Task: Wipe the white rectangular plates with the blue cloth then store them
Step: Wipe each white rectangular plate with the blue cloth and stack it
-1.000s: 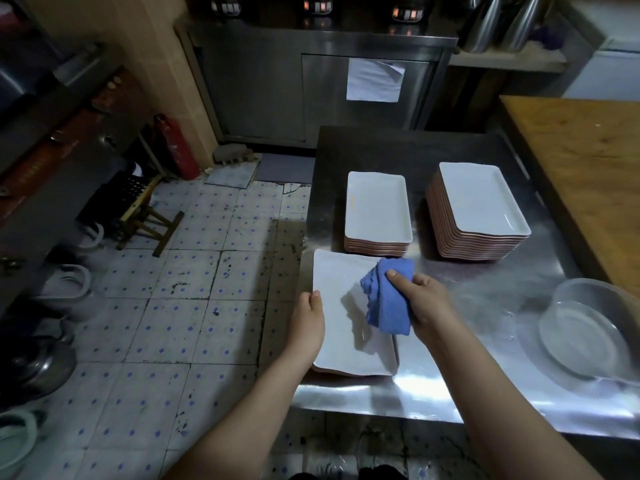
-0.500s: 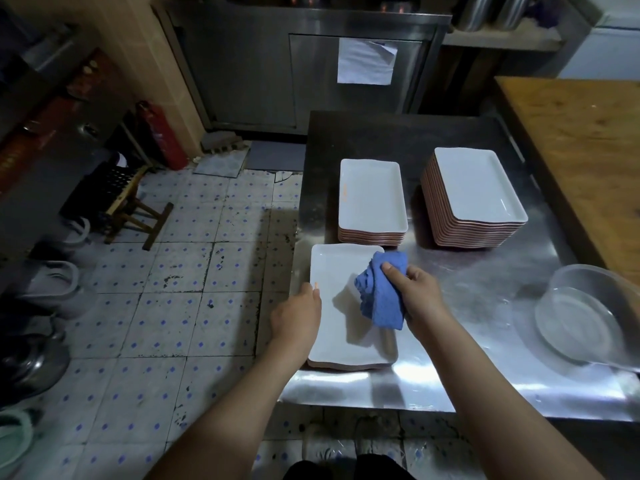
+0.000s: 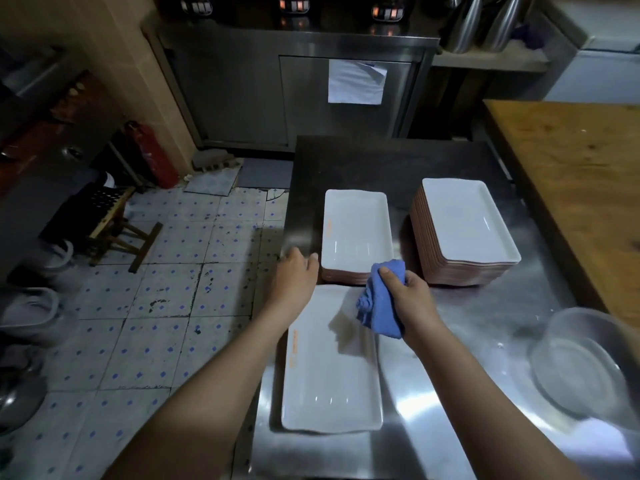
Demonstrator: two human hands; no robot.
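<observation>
Three groups of white rectangular plates are seen on the steel bench [image 3: 467,341]. A single plate [image 3: 330,375] lies nearest the person, lengthwise, close to the bench's left edge. Behind it, a short stack [image 3: 356,230] is set, and to the right of that, apart from it, a taller stack [image 3: 467,223].

The blue cloth [image 3: 381,303] is held bunched in the right hand [image 3: 412,299], whose fingers and thumb are wrapped around it. The cloth is placed over the far right part of the single plate, just in front of the short stack; a shadow is cast on the plate beneath it.

The left hand [image 3: 296,275] is stretched out at the far left corner of the single plate, beside the short stack. Its fingers are loosely extended and blurred, and nothing is held in them; whether the plate is touched cannot be told.

A clear bowl [image 3: 581,368] is seen at the right of the bench, well apart from the plates, and a wooden worktop [image 3: 571,168] adjoins the bench on the far right. On the tiled floor [image 3: 156,306] to the left, a small stool [image 3: 114,220] and a red fire extinguisher [image 3: 152,154] are found.
</observation>
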